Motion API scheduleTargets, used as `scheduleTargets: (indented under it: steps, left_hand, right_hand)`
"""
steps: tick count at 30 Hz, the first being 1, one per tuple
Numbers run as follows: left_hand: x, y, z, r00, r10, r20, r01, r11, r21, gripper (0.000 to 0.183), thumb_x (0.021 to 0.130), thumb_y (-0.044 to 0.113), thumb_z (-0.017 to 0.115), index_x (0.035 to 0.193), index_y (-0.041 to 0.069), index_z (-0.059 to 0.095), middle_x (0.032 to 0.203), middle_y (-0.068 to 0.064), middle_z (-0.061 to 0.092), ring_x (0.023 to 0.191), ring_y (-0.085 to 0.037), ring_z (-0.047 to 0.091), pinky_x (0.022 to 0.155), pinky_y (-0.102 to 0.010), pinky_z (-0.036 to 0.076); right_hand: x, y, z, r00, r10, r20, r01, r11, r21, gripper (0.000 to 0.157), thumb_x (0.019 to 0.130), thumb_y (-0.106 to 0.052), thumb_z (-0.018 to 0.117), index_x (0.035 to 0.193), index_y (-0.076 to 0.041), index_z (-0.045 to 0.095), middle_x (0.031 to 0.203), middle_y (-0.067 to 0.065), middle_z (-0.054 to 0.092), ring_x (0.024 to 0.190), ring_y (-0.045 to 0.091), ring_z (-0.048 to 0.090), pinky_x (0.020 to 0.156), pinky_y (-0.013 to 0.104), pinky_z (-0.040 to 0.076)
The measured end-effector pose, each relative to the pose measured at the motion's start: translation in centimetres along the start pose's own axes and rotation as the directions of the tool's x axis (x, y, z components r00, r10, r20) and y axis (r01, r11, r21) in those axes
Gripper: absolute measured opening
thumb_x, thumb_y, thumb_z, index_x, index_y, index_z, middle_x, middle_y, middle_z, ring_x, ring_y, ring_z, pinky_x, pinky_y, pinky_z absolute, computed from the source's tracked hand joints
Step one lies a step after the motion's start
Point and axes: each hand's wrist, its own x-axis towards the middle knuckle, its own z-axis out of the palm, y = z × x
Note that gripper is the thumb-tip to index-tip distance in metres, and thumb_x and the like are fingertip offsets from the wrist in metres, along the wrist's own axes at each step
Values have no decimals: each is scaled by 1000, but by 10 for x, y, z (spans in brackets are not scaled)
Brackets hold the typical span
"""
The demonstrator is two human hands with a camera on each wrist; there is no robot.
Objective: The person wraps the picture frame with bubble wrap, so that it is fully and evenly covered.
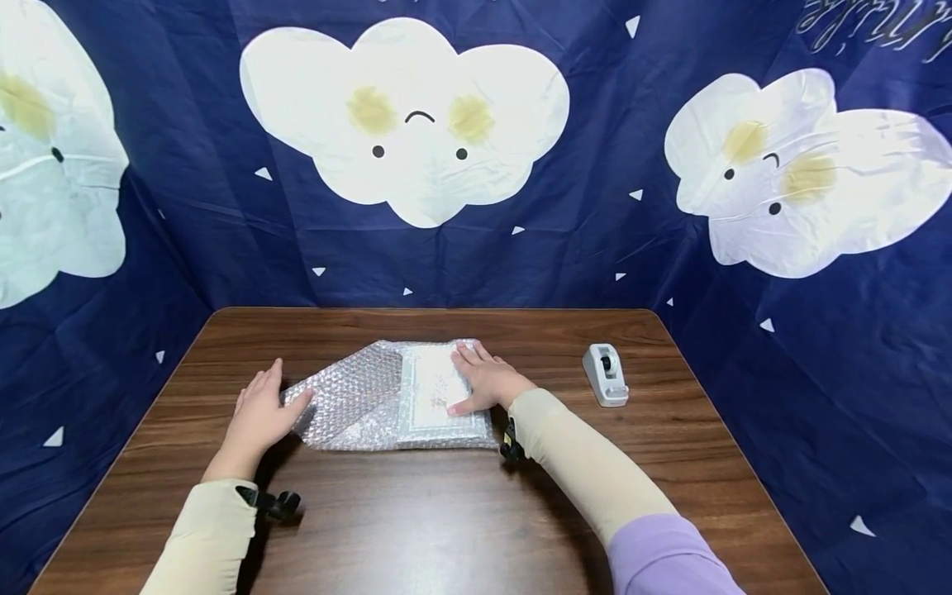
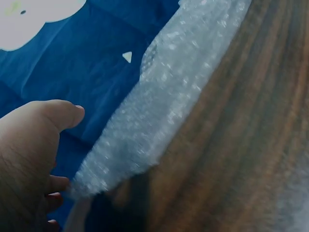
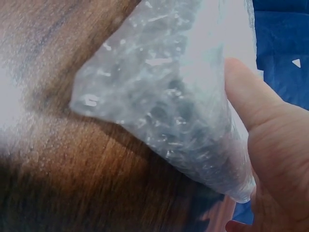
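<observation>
A flat, white rectangular item with a patterned border [image 1: 439,384] lies on the table under clear bubble wrap. The bubble wrap [image 1: 349,397] extends leftward from it in a loose, slanting flap. My right hand [image 1: 487,384] rests on the item's right side, fingers spread over the wrapped top; its thumb lies along the wrap [image 3: 159,106] in the right wrist view. My left hand [image 1: 260,413] is at the flap's left end, with straight fingers and the thumb held apart. In the left wrist view, the flap's tip [image 2: 91,181] reaches the fingers; whether they touch it I cannot tell.
A white tape dispenser [image 1: 606,376] stands on the brown wooden table [image 1: 416,529], right of the wrapped item. Dark blue cloth with white clouds [image 1: 416,264] hangs behind the table and at both sides. Each wrist carries a black camera mount [image 1: 275,502].
</observation>
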Motion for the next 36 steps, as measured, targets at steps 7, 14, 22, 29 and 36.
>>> scheduleTargets:
  steps: [7,14,22,29,36]
  left_hand:
    - [-9,-14,12,993,-111,-35,107,990,-96,87,101,49,52,152,-16,22,151,-44,25,144,-60,17,112,-76,8]
    - [-15,-21,21,985,-150,-90,140,984,-107,65,100,49,53,126,-11,55,154,-39,29,145,-58,19,113,-74,1]
    - [-20,-19,24,981,-101,-164,61,971,-233,33,99,29,62,85,-1,65,147,-33,45,140,-56,32,117,-69,1]
    - [-22,-6,34,988,-18,-155,-21,969,-245,37,101,26,60,81,-1,73,145,-37,44,141,-57,30,116,-71,1]
    - [-22,0,36,972,4,-234,-85,938,-335,39,103,19,56,78,-7,70,139,-35,52,136,-57,38,115,-72,6]
  right_hand:
    - [1,-4,1,1000,-13,-3,13,1000,-1,114,84,-73,63,164,-17,6,171,2,-5,156,27,-10,123,51,19]
    - [-1,-5,0,1000,-21,0,21,1000,21,112,86,-72,63,164,-16,4,171,3,-7,155,27,-11,123,51,21]
    - [-1,-3,1,1000,-17,0,17,999,31,113,85,-73,62,164,-16,4,171,3,-8,155,26,-12,122,54,22]
    - [-3,0,2,1000,-7,-10,8,999,48,113,85,-71,64,164,-15,7,171,3,-6,155,27,-11,121,55,21]
    - [-3,-1,2,1000,-8,-4,8,1000,25,113,85,-73,62,164,-15,6,170,3,-6,155,27,-10,122,55,21]
